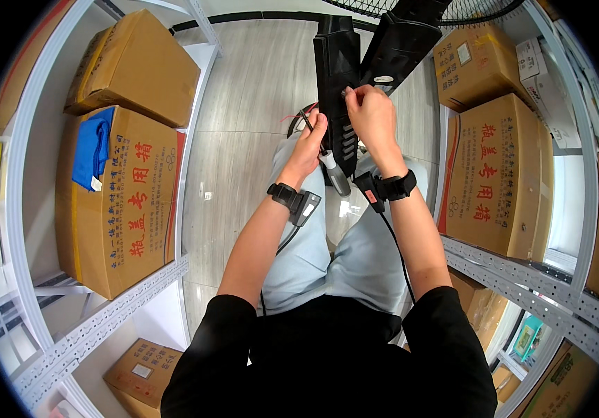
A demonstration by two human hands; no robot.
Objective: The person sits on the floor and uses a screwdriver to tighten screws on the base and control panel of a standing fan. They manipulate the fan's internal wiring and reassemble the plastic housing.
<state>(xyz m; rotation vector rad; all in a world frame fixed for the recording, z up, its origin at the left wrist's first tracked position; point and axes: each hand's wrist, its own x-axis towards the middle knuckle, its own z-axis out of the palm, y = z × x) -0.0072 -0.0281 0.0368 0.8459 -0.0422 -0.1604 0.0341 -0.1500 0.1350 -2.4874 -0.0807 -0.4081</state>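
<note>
Upright between my knees stands a long black plastic housing [339,66] with slots near its lower end. My left hand [305,152] is closed at its left edge, with a screwdriver [335,174] tucked in it. The grey-and-white handle points down across the housing, and the dark shaft passes by my thumb. My right hand [375,120] pinches at the housing's face; a tiny shiny bit shows at the fingertips, too small to name. Behind it, a second black housing [404,49] with a white oval label leans up to the right, below a black fan grille [480,11].
Metal shelves flank me, with cardboard boxes on the left [122,209] and right [491,174]. A folded blue cloth [92,148] lies on a left box. Thin red wire shows beside the housing. Cables [398,254] run from dark devices strapped to both wrists. Grey floor [244,90] lies ahead.
</note>
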